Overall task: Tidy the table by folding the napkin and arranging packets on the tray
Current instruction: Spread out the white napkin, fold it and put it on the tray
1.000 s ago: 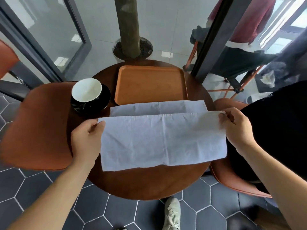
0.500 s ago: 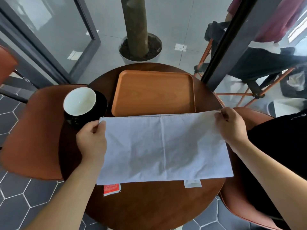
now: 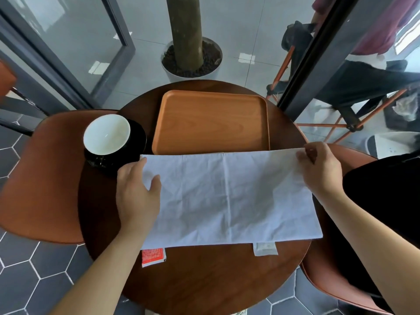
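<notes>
A white napkin (image 3: 229, 198) lies folded in half across the round wooden table (image 3: 204, 283), its far edge at the near rim of an empty wooden tray (image 3: 213, 121). My left hand (image 3: 136, 194) rests flat on the napkin's left end, fingers spread. At the far right corner my right hand (image 3: 318, 171) pinches the napkin. A red packet (image 3: 153, 256) and a white packet (image 3: 265, 248) stick out from under the napkin's near edge.
A white cup on a black saucer (image 3: 109, 142) stands left of the tray. Orange chairs sit at the left (image 3: 43, 178) and right (image 3: 329, 280). Behind the table is a potted tree trunk (image 3: 186, 42); a person sits at far right beyond the glass.
The lifted napkin half came down onto the other half, closing the fold. My left hand let go of its corner and now lies flat on the cloth. Two packets came into view.
</notes>
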`<state>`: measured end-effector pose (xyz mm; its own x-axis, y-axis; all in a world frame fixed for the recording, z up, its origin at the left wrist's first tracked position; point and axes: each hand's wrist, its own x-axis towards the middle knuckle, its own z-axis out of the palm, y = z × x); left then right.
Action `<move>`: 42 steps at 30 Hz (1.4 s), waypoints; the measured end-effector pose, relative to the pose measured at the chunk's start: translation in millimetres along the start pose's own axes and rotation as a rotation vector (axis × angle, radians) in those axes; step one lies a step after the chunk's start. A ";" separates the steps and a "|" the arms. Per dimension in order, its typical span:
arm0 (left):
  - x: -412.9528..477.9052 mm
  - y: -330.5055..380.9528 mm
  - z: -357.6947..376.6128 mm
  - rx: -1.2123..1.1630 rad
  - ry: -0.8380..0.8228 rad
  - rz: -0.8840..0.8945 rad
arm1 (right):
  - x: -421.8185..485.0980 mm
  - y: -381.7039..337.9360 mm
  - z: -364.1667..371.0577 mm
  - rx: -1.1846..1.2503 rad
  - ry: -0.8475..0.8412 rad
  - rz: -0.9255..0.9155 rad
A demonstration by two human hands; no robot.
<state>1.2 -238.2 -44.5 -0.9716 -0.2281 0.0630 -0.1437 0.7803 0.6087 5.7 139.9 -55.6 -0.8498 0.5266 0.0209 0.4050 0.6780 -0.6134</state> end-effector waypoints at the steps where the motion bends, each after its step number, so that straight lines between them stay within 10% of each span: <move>1: -6.7 -0.2 -2.6 0.021 -0.006 0.010 | -4.8 1.2 -3.9 -0.023 0.028 -0.037; 14: -58.7 -30.8 -45.0 0.424 -0.367 -0.140 | -130.3 18.2 8.0 -0.417 -0.196 -0.406; 28: -64.8 -44.8 -48.1 -0.553 -0.311 -0.823 | -130.4 39.7 14.6 -0.478 -0.221 -0.354; 42: -86.5 -68.9 -82.0 -0.546 -0.295 -0.769 | -174.7 -1.5 6.4 -0.253 -0.234 -0.470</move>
<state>110.5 -320.0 -27.1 -0.6686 -0.3479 -0.6572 -0.7212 0.0877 0.6872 151.4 43.5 -63.4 -0.9981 0.0320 0.0529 0.0100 0.9280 -0.3724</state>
